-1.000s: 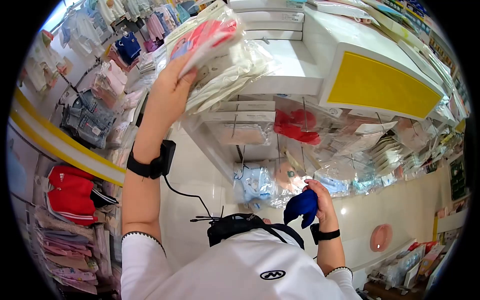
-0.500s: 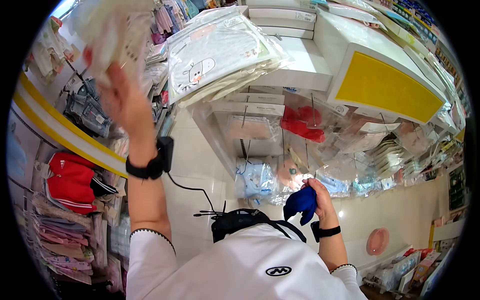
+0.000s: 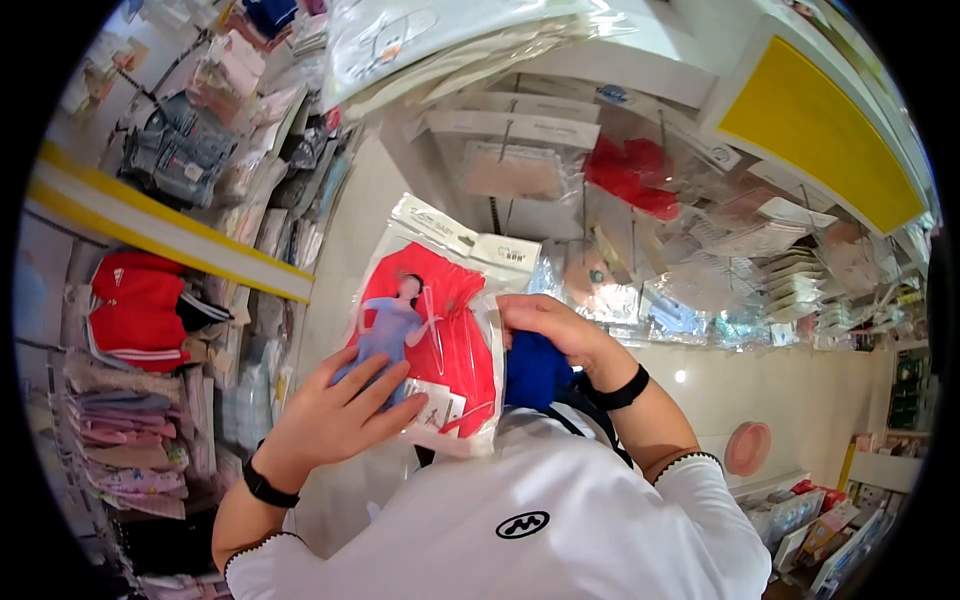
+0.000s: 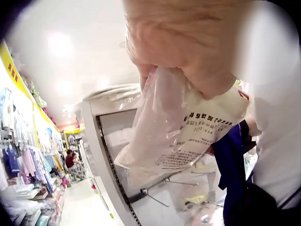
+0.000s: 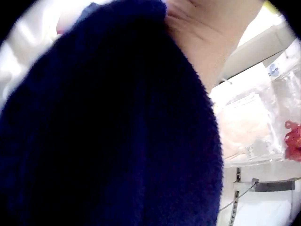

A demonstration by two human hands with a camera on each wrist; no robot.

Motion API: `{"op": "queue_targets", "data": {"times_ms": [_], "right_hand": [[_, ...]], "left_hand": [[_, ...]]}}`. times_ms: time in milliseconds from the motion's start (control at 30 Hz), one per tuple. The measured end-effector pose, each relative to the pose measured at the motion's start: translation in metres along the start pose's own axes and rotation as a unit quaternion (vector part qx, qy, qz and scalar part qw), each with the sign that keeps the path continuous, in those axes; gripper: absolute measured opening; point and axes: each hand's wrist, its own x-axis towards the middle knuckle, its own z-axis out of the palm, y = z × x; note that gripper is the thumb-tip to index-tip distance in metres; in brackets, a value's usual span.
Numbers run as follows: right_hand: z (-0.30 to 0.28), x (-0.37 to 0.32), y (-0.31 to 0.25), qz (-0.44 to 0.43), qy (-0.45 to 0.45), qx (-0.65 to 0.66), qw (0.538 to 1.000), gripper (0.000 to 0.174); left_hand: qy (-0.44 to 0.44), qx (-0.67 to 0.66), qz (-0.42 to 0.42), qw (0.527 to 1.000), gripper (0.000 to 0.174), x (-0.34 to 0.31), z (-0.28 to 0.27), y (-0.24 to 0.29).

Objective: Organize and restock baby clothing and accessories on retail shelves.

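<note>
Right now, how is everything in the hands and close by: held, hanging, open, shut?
Red packet: header at top, printed front showing; can't tell if sealed.
Left hand: fingers spread on the packet's front.
Right hand: gripping the blue cloth.
Blue cloth: bunched up.
Peach packet: hanging on a hook.
Pink round thing: on the floor.

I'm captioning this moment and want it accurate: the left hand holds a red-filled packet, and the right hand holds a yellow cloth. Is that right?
Not quite: the cloth is dark blue, not yellow, as the right wrist view shows. The rest is right: the left hand holds the red-filled packet, and the right hand holds the cloth.
</note>
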Motion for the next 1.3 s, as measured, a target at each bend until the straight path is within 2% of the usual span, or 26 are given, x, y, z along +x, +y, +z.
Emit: {"op": "queue_targets", "data": {"times_ms": [33,133,200,233,333,367,400,467,500,533,567,600,633,667,767,867,900,933,1000,1100,1167,1200,1267,1300], "right_hand": [[0.014,0.006,-0.002,0.04,0.026,0.027,0.998,0.032],[0.01,0.034,0.043,0.058,0.043,-0.009,0.997,0.032],[0.004,0.043,0.066,0.023,0.111,0.026,0.993,0.025],[0.002,0.042,0.068,0.007,0.152,0.056,0.987,0.023],[-0.004,0.025,0.056,-0.035,0.245,0.135,0.96,0.017],[-0.018,0.018,0.062,0.003,0.258,0.096,0.961,0.016],[-0.025,0.006,0.055,0.052,0.215,0.084,0.972,0.017],[-0.014,-0.004,0.051,-0.054,0.303,0.039,0.951,0.021],[-0.018,-0.012,0.053,-0.053,0.314,0.016,0.948,0.023],[-0.026,-0.02,0.055,-0.074,0.279,0.006,0.957,0.022],[-0.03,-0.028,0.054,-0.049,0.283,0.016,0.958,0.021],[-0.031,-0.037,0.052,-0.023,0.284,0.024,0.958,0.02],[-0.033,-0.043,0.052,-0.052,0.261,0.02,0.964,0.021],[-0.027,-0.05,0.049,-0.059,0.284,0.045,0.956,0.021],[-0.031,-0.067,0.049,-0.055,0.224,0.11,0.967,0.024],[-0.023,-0.058,0.05,-0.045,0.261,0.172,0.949,0.03],[-0.034,-0.059,0.061,-0.05,0.264,0.158,0.95,0.032],[-0.043,-0.06,0.069,-0.044,0.257,0.163,0.952,0.031],[-0.055,-0.059,0.077,-0.031,0.241,0.173,0.954,0.029],[-0.056,-0.061,0.085,-0.041,0.282,0.167,0.944,0.027],[-0.049,-0.059,0.083,-0.042,0.31,0.17,0.935,0.027],[-0.052,-0.061,0.085,-0.046,0.351,0.166,0.92,0.027],[-0.062,-0.072,0.092,-0.06,0.43,0.159,0.887,0.028],[-0.06,-0.087,0.086,-0.07,0.404,0.15,0.9,0.03]], "left_hand": [[-0.003,-0.006,-0.001,1.0,0.026,-0.003,0.007,-0.001],[-0.004,-0.02,-0.002,1.0,0.03,-0.01,0.028,-0.008],[0.007,-0.027,-0.002,1.0,0.032,-0.013,0.042,-0.016],[-0.05,-0.034,-0.006,0.998,0.036,-0.014,0.05,-0.021],[-0.135,-0.14,-0.076,0.978,0.048,-0.02,0.086,-0.033],[-0.18,-0.2,-0.081,0.96,0.058,-0.024,0.102,-0.04],[-0.141,-0.288,-0.108,0.941,0.06,-0.026,0.122,-0.046],[-0.058,-0.446,-0.154,0.88,0.064,-0.018,0.163,-0.064],[-0.047,-0.471,-0.186,0.861,0.066,-0.006,0.178,-0.073],[-0.036,-0.498,-0.22,0.838,0.068,0.007,0.192,-0.079],[-0.025,-0.524,-0.257,0.811,0.07,0.018,0.204,-0.08],[-0.047,-0.592,-0.254,0.763,0.069,0.033,0.214,-0.078],[-0.067,-0.654,-0.25,0.711,0.069,0.051,0.221,-0.074],[-0.085,-0.709,-0.242,0.657,0.069,0.068,0.226,-0.071],[-0.122,-0.848,-0.249,0.452,0.072,0.103,0.23,-0.059],[-0.192,-0.967,-0.05,0.158,0.064,0.121,0.234,-0.049],[-0.155,-0.969,-0.116,0.152,0.06,0.122,0.231,-0.043],[-0.109,-0.951,-0.217,0.192,0.055,0.118,0.225,-0.041],[-0.117,-0.962,-0.195,0.149,0.048,0.118,0.216,-0.046],[-0.172,-0.94,-0.195,0.222,0.039,0.127,0.206,-0.049],[-0.173,-0.949,-0.168,0.203,0.035,0.137,0.215,-0.048],[-0.172,-0.954,-0.154,0.194,0.033,0.141,0.217,-0.048],[-0.087,-0.953,-0.201,0.211,0.031,0.141,0.209,-0.05],[-0.06,-0.946,-0.228,0.224,0.031,0.139,0.201,-0.053]]}}
